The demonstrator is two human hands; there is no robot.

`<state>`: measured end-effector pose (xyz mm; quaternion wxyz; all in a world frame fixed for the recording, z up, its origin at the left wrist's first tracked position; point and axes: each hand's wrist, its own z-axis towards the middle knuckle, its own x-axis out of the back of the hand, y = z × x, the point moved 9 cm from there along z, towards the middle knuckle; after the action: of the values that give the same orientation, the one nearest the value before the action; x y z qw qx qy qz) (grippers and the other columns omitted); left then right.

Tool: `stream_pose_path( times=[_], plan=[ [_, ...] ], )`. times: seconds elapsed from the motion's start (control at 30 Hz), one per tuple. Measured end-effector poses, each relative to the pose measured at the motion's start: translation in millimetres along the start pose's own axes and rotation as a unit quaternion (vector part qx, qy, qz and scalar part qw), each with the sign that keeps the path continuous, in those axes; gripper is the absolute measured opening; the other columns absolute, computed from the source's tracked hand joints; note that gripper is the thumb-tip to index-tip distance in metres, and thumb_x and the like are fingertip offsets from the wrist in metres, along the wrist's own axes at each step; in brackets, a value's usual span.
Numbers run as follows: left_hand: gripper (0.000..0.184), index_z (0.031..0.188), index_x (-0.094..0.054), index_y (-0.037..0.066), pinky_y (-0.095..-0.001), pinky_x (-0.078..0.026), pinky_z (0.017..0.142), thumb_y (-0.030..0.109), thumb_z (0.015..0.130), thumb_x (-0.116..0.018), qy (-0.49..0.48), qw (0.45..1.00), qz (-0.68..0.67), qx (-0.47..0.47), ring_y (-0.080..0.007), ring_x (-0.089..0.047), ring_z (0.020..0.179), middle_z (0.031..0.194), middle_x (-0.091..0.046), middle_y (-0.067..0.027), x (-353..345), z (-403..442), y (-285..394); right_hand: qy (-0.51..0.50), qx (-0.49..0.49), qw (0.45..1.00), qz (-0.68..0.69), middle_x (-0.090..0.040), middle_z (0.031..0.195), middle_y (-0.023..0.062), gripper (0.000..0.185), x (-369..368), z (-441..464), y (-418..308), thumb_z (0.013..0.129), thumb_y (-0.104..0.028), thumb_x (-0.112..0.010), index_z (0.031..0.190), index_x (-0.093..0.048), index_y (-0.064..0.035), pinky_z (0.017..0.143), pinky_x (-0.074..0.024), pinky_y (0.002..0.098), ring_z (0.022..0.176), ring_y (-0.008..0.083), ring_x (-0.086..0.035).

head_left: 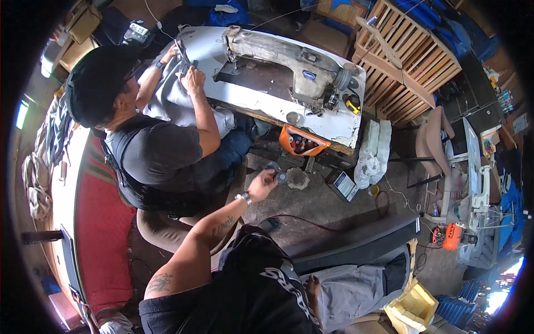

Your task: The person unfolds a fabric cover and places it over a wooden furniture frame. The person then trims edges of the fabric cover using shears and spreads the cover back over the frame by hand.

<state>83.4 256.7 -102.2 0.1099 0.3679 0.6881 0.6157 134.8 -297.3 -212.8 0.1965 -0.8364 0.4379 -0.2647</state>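
My left hand [262, 186], with a watch on its wrist, is closed around a small dark object [277, 173] above the floor. What looks like my right hand [313, 292] shows only in part, in shadow beside the grey cloth [350, 295] near my body; its fingers cannot be made out. A seated person [161, 147] in a dark cap and shirt is on the left. Both of that person's hands hold a dark tool and light grey fabric [169, 97] at the left end of the sewing table.
An old sewing machine [272, 50] stands on the worn white table [250, 96]. An orange pouch [289, 146] hangs from its front edge. Wooden slatted furniture [400, 61] is behind, right. A box [342, 185], cables and an orange device [453, 236] are on the floor.
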Motion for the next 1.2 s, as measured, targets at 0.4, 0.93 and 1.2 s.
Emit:
stream_pose_path(
  times=[0.4,0.93,1.2],
  plan=[
    [0.046,0.118,-0.046,0.003,-0.0244,-0.042,0.069,0.017,0.079,-0.067,0.392,0.895,-0.099,-0.190,-0.0127,-0.047,0.079,0.106,-0.049,-0.0061,163.2,12.8,112.8,-0.011,-0.014,0.999,-0.034,-0.055,0.074,0.0052,0.042,5.1,2.2,15.6,0.085,-0.041,-0.056,0.106,-0.052,-0.0045,0.043,-0.0397,0.0252,0.054,0.0124,-0.052],
    [0.059,0.116,-0.052,0.005,-0.0418,-0.032,0.099,0.045,0.075,-0.062,-0.013,0.882,0.426,-0.202,-0.0306,-0.045,0.114,0.114,-0.055,-0.0137,64.7,73.1,138.1,0.046,0.024,0.985,-0.167,-0.065,0.087,0.0147,0.048,4.7,6.8,13.6,0.082,-0.040,-0.059,0.106,-0.057,0.0012,0.070,-0.0472,0.0331,0.078,0.0223,-0.062],
    [0.027,0.099,-0.055,0.000,-0.0391,-0.041,0.085,0.024,0.090,-0.047,-0.146,0.721,0.492,-0.465,-0.0290,-0.055,0.093,0.099,-0.058,-0.0177,-13.0,64.2,139.4,0.113,0.050,0.981,-0.147,-0.064,0.093,0.0172,0.045,-7.7,-62.8,-18.5,0.084,-0.037,-0.059,0.108,-0.053,0.0002,0.077,-0.0454,0.0336,0.089,0.0263,-0.060]
  ],
)
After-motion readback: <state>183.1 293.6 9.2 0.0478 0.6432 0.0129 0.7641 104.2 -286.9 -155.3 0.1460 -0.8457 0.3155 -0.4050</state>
